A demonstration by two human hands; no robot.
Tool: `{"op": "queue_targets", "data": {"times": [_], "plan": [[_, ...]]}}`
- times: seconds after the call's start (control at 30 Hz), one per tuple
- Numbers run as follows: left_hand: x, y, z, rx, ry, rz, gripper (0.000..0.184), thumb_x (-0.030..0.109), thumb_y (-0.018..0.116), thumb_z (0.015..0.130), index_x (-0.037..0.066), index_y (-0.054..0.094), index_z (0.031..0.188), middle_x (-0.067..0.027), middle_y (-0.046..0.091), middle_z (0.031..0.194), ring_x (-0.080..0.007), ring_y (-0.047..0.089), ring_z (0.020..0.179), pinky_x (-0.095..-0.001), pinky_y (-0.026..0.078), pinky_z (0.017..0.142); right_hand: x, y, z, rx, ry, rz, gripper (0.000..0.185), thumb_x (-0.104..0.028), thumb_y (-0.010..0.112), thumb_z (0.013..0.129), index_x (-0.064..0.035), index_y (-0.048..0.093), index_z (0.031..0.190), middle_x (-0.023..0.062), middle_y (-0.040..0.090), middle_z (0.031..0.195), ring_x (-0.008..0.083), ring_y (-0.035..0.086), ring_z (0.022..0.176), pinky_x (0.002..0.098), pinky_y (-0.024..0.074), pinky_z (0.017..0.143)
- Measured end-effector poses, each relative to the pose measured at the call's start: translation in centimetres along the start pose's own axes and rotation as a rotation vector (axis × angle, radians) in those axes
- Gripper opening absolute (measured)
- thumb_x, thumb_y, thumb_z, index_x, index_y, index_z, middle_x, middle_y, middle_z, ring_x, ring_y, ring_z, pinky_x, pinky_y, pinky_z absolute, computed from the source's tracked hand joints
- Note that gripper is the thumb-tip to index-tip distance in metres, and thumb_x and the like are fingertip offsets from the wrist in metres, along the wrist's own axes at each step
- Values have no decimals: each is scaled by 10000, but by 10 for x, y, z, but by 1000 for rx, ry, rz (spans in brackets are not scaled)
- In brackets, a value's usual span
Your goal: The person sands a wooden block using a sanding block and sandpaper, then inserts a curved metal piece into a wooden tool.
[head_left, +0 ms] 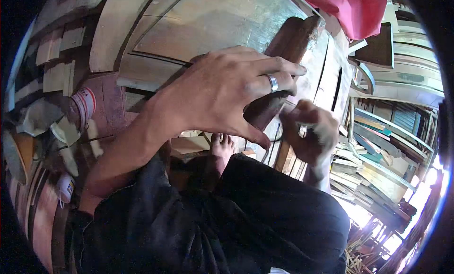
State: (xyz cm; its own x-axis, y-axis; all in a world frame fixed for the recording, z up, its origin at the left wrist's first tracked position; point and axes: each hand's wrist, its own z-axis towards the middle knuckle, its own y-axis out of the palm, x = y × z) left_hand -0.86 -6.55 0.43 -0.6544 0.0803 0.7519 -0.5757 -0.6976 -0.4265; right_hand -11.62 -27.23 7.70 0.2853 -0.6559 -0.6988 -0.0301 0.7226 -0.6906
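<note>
A long dark wooden piece lies across the wooden work surface. Over its near part rests my left hand, which wears a silver ring; its fingers curl over the wood and the thumb is spread apart below. My right hand is beside the near end of the piece, to the right of my left thumb. Its fingers are bent closed and blurred by motion. A thin object shows at its fingertips, too small and blurred to name.
A red cloth hangs at the upper right. Stacked wood scraps fill the right side. At the left are a white and red container, a white cup and wooden blocks. A bare foot shows below.
</note>
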Motion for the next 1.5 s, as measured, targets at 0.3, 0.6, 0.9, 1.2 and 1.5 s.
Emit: {"op": "queue_targets", "data": {"times": [0.3, 0.6, 0.9, 1.2, 1.5], "plan": [[1, -2, 8, -37, 20, -27, 731, 441, 920, 628, 143, 631, 1230, -78, 589, 1465, -358, 635, 1216, -472, 506, 1011, 7, 0, -7, -105, -144, -75, 237, 77, 801, 785, -51, 669, 935, 77, 624, 699, 190, 611, 586, 341, 425, 516], [0, 0, 1, -18, 85, 23, 972, 498, 946, 568, 61, 580, 1355, -108, 581, 1433, -350, 616, 1243, -468, 469, 1108, 36, 17, -37, 0, -19, -51, 306, 68, 799, 767, -86, 538, 806, 48, 546, 647, 231, 584, 546, 347, 426, 492], [0, 4, 1, 23, 78, -34, 852, 479, 928, 597, 121, 587, 1291, -102, 567, 1452, -355, 631, 1210, -491, 506, 1005, 11, 5, -12, 0, -71, -148, 240, 35, 808, 783, -76, 596, 802, 54, 509, 625, 232, 532, 511, 338, 388, 490], [-1, -8, 2, 18, 74, 55, 829, 504, 925, 613, 109, 620, 1275, -111, 567, 1399, -388, 556, 1237, -483, 520, 1018, 2, 3, 9, 43, -3, -74, 215, 54, 793, 767, 1, 694, 951, 109, 633, 741, 245, 626, 628, 347, 451, 549], [-17, -66, 1, 164, -58, 332, 766, 610, 888, 695, 116, 643, 1226, -129, 575, 1373, -375, 597, 1266, -472, 523, 1041, -33, -51, 73, -81, -111, -212, 157, 19, 758, 886, 11, 693, 1029, 100, 726, 880, 173, 659, 673, 301, 492, 592]]}}
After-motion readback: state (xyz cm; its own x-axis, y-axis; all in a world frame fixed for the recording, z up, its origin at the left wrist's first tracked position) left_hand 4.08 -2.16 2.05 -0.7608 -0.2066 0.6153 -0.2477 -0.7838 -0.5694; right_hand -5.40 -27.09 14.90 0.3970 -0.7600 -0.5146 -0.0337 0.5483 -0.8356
